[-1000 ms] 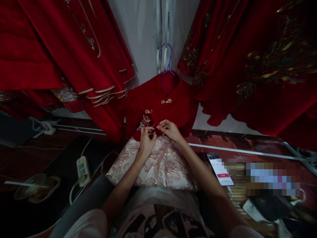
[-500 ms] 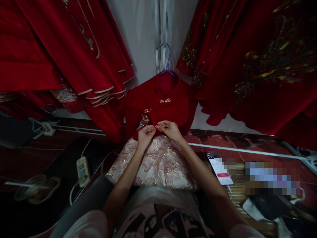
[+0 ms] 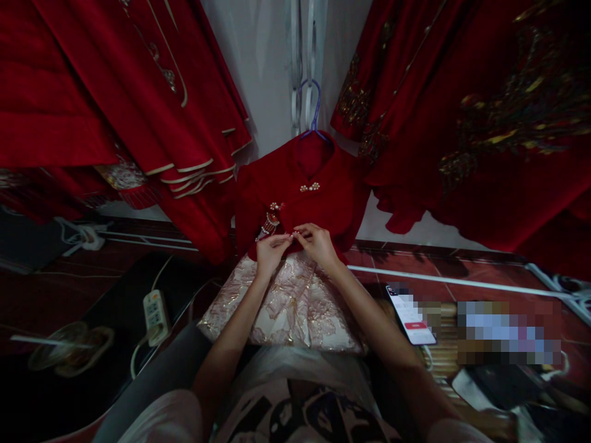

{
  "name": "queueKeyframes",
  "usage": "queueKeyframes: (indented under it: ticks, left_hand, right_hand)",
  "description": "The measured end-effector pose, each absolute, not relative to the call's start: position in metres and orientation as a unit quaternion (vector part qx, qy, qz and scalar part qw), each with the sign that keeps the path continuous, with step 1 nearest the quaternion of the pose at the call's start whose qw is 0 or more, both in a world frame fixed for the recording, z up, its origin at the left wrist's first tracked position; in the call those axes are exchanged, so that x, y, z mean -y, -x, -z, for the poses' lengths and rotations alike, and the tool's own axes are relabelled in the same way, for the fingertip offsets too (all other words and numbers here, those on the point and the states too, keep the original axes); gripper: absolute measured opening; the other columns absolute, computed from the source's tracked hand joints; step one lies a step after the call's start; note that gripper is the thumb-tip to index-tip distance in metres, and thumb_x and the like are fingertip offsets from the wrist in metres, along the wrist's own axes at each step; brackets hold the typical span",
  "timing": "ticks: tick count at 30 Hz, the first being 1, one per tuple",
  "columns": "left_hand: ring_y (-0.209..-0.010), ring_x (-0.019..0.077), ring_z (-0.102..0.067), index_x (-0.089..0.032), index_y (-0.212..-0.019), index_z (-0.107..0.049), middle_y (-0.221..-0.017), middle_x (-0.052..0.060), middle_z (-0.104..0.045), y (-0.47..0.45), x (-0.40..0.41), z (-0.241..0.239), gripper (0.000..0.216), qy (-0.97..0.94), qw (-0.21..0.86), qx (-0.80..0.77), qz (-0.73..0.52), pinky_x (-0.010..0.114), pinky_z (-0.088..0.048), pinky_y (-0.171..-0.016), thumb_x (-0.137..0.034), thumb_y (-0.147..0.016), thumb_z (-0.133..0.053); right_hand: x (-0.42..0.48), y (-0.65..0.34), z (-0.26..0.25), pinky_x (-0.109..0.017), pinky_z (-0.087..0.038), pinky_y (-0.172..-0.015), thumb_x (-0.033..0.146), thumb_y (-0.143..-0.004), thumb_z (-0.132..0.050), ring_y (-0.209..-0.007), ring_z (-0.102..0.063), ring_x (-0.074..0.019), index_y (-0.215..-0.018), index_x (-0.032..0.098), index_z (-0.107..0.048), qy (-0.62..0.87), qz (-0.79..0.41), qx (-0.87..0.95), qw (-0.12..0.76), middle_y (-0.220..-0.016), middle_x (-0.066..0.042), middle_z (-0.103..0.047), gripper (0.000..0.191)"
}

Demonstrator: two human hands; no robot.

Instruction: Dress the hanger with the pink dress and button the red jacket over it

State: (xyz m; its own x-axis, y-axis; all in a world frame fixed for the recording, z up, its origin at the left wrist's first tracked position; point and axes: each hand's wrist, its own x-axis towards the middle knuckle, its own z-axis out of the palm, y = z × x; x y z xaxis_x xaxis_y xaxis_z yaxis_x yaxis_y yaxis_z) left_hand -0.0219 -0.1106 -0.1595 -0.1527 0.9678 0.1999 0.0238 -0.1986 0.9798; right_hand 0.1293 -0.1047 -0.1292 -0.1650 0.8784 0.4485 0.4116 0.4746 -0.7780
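Note:
A small red jacket (image 3: 318, 209) hangs on a purple hanger (image 3: 316, 106) in front of me. Its collar has a pearl fastener (image 3: 309, 187), and another fastener with a beaded tassel (image 3: 271, 223) lies lower on the left. At the lower front, my left hand (image 3: 273, 251) pinches one side of a pearl fastener (image 3: 292, 235). From the other side my right hand (image 3: 318, 245) pinches the same fastener, fingertips almost meeting. Its exact join is hidden by the fingers. Below the jacket a pale pink brocade skirt (image 3: 295, 307) spreads over my lap.
Red garments (image 3: 152, 92) hang at left, and more with gold embroidery (image 3: 508, 135) at right. A power strip (image 3: 156, 317) lies on a black surface at left. A lit phone (image 3: 413, 317) rests on a slatted stool (image 3: 446, 344) at right. White rack bars (image 3: 452, 280) run near the floor.
Both hands stay at the lower fastener; the fingertips have shifted very slightly. The whole view has moved a little.

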Motion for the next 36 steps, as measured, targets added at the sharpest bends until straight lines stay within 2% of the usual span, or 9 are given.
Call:
queueKeyframes:
  ticks: [6, 10, 13, 17, 21, 28, 31, 36]
  left_hand:
    - [-0.072, 0.0143, -0.068, -0.013, -0.082, -0.07, -0.081, 0.006, -0.073, 0.027, 0.099, 0.171, 0.018, -0.561, 0.373, -0.477, -0.565, 0.031, -0.056, -0.076, -0.026, -0.069, -0.068]
    - [-0.072, 0.0131, -0.065, -0.015, -0.081, -0.066, -0.078, 0.004, -0.069, 0.032, 0.095, 0.176, 0.015, -0.609, 0.364, -0.464, -0.531, 0.027, -0.055, -0.067, -0.026, -0.072, -0.065]
    - [-0.073, 0.0124, -0.064, -0.015, -0.081, -0.064, -0.08, 0.004, -0.068, 0.033, 0.095, 0.175, 0.013, -0.635, 0.364, -0.457, -0.505, 0.025, -0.053, -0.067, -0.027, -0.074, -0.063]
    - [-0.075, 0.0116, -0.063, -0.016, -0.095, -0.06, -0.083, 0.003, -0.066, 0.031, 0.101, 0.173, 0.022, -0.617, 0.352, -0.468, -0.526, 0.023, -0.052, -0.066, -0.024, -0.074, -0.064]
    - [-0.071, 0.0092, -0.06, -0.018, -0.105, -0.055, -0.091, 0.004, -0.062, 0.035, 0.11, 0.167, 0.037, -0.55, 0.319, -0.504, -0.584, 0.019, -0.049, -0.058, -0.028, -0.072, -0.068]
    - [-0.07, 0.0094, -0.059, -0.018, -0.091, -0.062, -0.094, 0.005, -0.064, 0.044, 0.117, 0.154, 0.021, -0.57, 0.284, -0.513, -0.576, 0.02, -0.05, -0.059, -0.033, -0.076, -0.066]
    - [-0.069, 0.0099, -0.06, -0.018, -0.09, -0.065, -0.095, 0.006, -0.065, 0.039, 0.118, 0.155, 0.02, -0.621, 0.259, -0.515, -0.531, 0.02, -0.049, -0.056, -0.034, -0.077, -0.066]
    - [-0.073, 0.0127, -0.063, -0.019, -0.09, -0.067, -0.092, 0.006, -0.067, 0.035, 0.121, 0.158, 0.02, -0.671, 0.203, -0.509, -0.499, 0.024, -0.052, -0.063, -0.036, -0.082, -0.062]
  right_hand:
    - [0.098, -0.127, 0.141, -0.026, -0.05, -0.068, 0.028, -0.086, -0.057, -0.072, -0.058, -0.013, -0.102, 0.016, -0.059, 0.457, -0.234, 0.715, 0.474, -0.093, -0.007, -0.061, 0.02]
    - [0.091, -0.133, 0.147, -0.025, -0.045, -0.064, 0.033, -0.08, -0.065, -0.067, -0.053, -0.0132, -0.095, 0.017, -0.055, 0.484, -0.216, 0.718, 0.451, -0.08, -0.003, -0.057, 0.024]
    - [0.089, -0.138, 0.145, -0.024, -0.042, -0.06, 0.037, -0.082, -0.063, -0.063, -0.051, -0.012, -0.089, 0.018, -0.055, 0.472, -0.231, 0.729, 0.438, -0.072, 0.0, -0.055, 0.022]
    - [0.091, -0.143, 0.133, -0.023, -0.043, -0.059, 0.044, -0.084, -0.06, -0.061, -0.053, -0.0109, -0.089, 0.018, -0.058, 0.445, -0.281, 0.73, 0.437, -0.072, 0.0, -0.06, 0.027]
    - [0.094, -0.158, 0.114, -0.021, -0.044, -0.06, 0.049, -0.084, -0.058, -0.065, -0.056, -0.0103, -0.091, 0.018, -0.059, 0.447, -0.3, 0.679, 0.499, -0.081, -0.003, -0.064, 0.031]
    - [0.096, -0.182, 0.091, -0.021, -0.045, -0.057, 0.048, -0.084, -0.057, -0.068, -0.059, -0.0115, -0.092, 0.019, -0.055, 0.448, -0.318, 0.584, 0.597, -0.079, -0.003, -0.063, 0.03]
    - [0.097, -0.176, 0.095, -0.022, -0.046, -0.06, 0.045, -0.084, -0.059, -0.07, -0.061, -0.0121, -0.091, 0.018, -0.056, 0.444, -0.322, 0.613, 0.569, -0.077, -0.003, -0.063, 0.028]
    - [0.099, -0.159, 0.113, -0.026, -0.051, -0.071, 0.037, -0.081, -0.064, -0.076, -0.063, -0.0131, -0.095, 0.018, -0.063, 0.425, -0.337, 0.715, 0.442, -0.083, -0.004, -0.067, 0.024]
